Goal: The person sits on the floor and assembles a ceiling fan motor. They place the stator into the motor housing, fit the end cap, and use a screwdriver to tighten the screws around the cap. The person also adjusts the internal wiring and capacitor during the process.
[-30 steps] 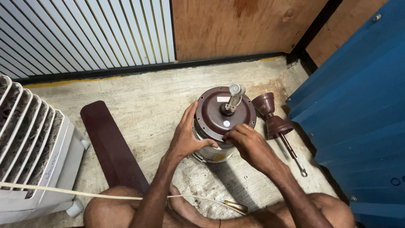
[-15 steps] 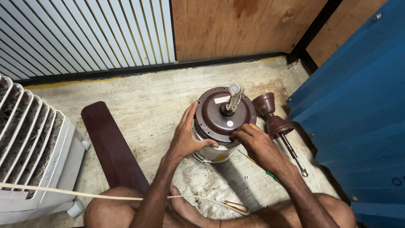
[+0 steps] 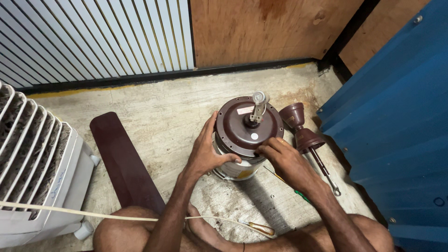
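A round brown ceiling fan motor [image 3: 242,126] stands on the concrete floor with a short metal shaft [image 3: 257,106] sticking up from its middle. My left hand [image 3: 205,151] grips the motor's left side. My right hand [image 3: 284,158] rests on the front right rim of the brown top cover, fingertips pinched together there; whether they hold a small part is hidden.
A brown fan blade [image 3: 123,161] lies to the left. Brown canopy cups on a down rod [image 3: 305,137] lie right of the motor. A green-handled screwdriver [image 3: 291,186] and a wooden-handled tool [image 3: 259,227] lie near my legs. A white air cooler [image 3: 35,172] stands left, a blue metal panel [image 3: 396,116] right.
My right hand has slid from the top face of the motor cover to its front right rim. My left hand stays on the motor's left side.
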